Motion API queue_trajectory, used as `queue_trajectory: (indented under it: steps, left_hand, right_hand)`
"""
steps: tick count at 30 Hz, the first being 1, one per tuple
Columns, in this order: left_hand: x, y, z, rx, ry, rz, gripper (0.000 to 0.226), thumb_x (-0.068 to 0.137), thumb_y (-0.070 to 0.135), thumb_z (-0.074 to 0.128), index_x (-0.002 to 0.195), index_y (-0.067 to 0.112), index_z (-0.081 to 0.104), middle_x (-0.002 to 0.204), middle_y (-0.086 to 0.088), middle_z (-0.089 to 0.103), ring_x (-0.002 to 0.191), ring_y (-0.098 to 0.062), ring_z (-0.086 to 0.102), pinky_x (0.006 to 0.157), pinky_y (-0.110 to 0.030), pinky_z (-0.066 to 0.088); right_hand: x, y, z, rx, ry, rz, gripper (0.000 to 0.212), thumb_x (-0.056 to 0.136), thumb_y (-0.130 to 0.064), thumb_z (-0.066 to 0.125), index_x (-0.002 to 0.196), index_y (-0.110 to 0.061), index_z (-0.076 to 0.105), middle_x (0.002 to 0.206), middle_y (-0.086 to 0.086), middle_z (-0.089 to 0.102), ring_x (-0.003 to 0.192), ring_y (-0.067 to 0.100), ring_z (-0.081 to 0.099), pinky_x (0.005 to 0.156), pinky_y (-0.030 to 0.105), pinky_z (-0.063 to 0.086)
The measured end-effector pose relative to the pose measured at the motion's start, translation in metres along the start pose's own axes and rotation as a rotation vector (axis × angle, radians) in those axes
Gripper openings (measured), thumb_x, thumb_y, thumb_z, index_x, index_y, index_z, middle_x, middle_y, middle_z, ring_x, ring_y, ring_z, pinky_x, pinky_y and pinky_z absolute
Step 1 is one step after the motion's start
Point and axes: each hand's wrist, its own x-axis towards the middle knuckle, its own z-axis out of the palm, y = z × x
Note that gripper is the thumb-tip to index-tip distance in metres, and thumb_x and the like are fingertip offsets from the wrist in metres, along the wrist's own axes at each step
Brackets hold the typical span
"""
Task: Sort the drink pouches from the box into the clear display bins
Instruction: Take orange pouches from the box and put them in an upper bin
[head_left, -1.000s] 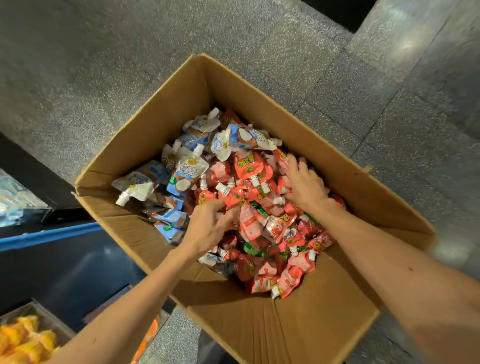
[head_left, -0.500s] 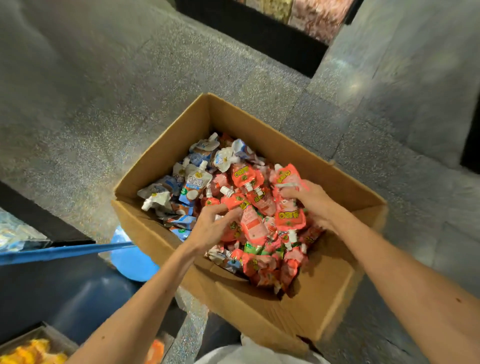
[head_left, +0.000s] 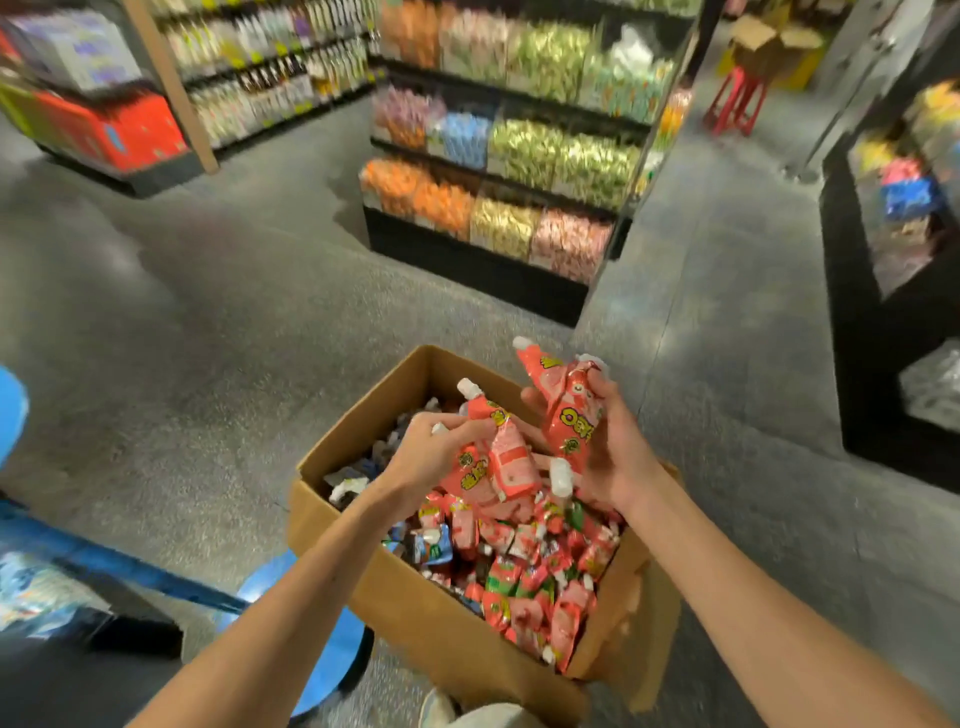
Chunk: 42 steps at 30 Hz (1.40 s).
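Note:
A brown cardboard box (head_left: 395, 618) stands on the floor below me, full of red and blue-white spouted drink pouches (head_left: 524, 577). My left hand (head_left: 423, 457) grips a bunch of red pouches (head_left: 493, 457) lifted above the box. My right hand (head_left: 618, 452) grips another bunch of red pouches (head_left: 569, 410), raised a little higher and beside the left bunch. Both bunches hang over the box's far half. Blue-white pouches (head_left: 358, 478) lie at the box's far left corner.
A black display stand with clear bins (head_left: 498, 171) of coloured packets stands ahead across the grey floor. A blue stool (head_left: 332, 649) sits left of the box. Dark shelving (head_left: 893, 291) lines the right, and a bin edge (head_left: 47, 597) lies at lower left.
Both hands closed on red pouches and lifted them out of the box. My head tilted up, bringing the shop shelves into view.

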Motion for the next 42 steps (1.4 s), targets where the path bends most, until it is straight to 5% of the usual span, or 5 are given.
queue_trajectory:
  steps: [7, 16, 21, 28, 42]
  left_hand:
    - [-0.06, 0.063, -0.003, 0.142, 0.152, 0.133, 0.013, 0.089, 0.028, 0.072, 0.081, 0.023, 0.08, 0.079, 0.004, 0.076, 0.072, -0.009, 0.07, 0.065, -0.025, 0.053]
    - [-0.208, 0.058, -0.005, 0.123, 0.497, 0.063, 0.028, 0.073, 0.045, 0.082, 0.057, 0.024, 0.072, 0.064, 0.001, 0.064, 0.06, -0.011, 0.056, 0.063, -0.026, 0.044]
    - [-0.336, 0.034, -0.041, -0.303, 0.808, 0.03, 0.057, 0.069, 0.059, 0.078, 0.105, 0.015, 0.076, 0.091, -0.009, 0.069, 0.067, -0.019, 0.059, 0.068, -0.032, 0.049]
    - [-0.534, -0.02, -0.065, -0.924, 1.275, 0.233, 0.056, 0.099, 0.052, 0.044, 0.074, 0.006, 0.064, 0.059, -0.013, 0.067, 0.046, -0.021, 0.064, 0.044, -0.024, 0.053]
    - [-0.848, -0.141, -0.127, -0.954, 1.913, 0.779, 0.074, 0.061, 0.045, 0.065, 0.119, 0.0, 0.059, 0.128, -0.027, 0.058, 0.114, -0.046, 0.058, 0.105, -0.053, 0.043]
  right_hand:
    - [-0.053, -0.018, 0.06, -0.237, -0.325, -0.053, 0.05, 0.083, -0.052, 0.058, 0.103, -0.01, 0.078, 0.114, 0.014, 0.071, 0.102, 0.025, 0.07, 0.088, 0.036, 0.055]
    - [-0.094, 0.048, 0.102, -0.257, -0.816, 0.314, 0.082, 0.085, -0.053, 0.063, 0.152, -0.016, 0.037, 0.154, 0.015, 0.04, 0.143, 0.035, 0.035, 0.118, 0.052, 0.027]
    - [-0.142, 0.13, 0.161, -0.222, -1.046, 0.458, 0.065, 0.094, -0.055, 0.044, 0.154, -0.033, 0.032, 0.145, 0.005, 0.041, 0.111, 0.016, 0.058, 0.093, 0.037, 0.049]
    - [-0.252, 0.265, 0.232, -0.232, -1.217, 0.682, 0.076, 0.079, -0.056, 0.068, 0.143, -0.019, 0.05, 0.108, 0.011, 0.061, 0.084, 0.023, 0.066, 0.078, 0.035, 0.055]
    - [-0.524, 0.523, 0.336, -0.312, -1.15, 0.971, 0.051, 0.096, -0.05, 0.048, 0.089, -0.011, 0.08, 0.086, 0.008, 0.071, 0.076, 0.02, 0.07, 0.076, 0.033, 0.058]
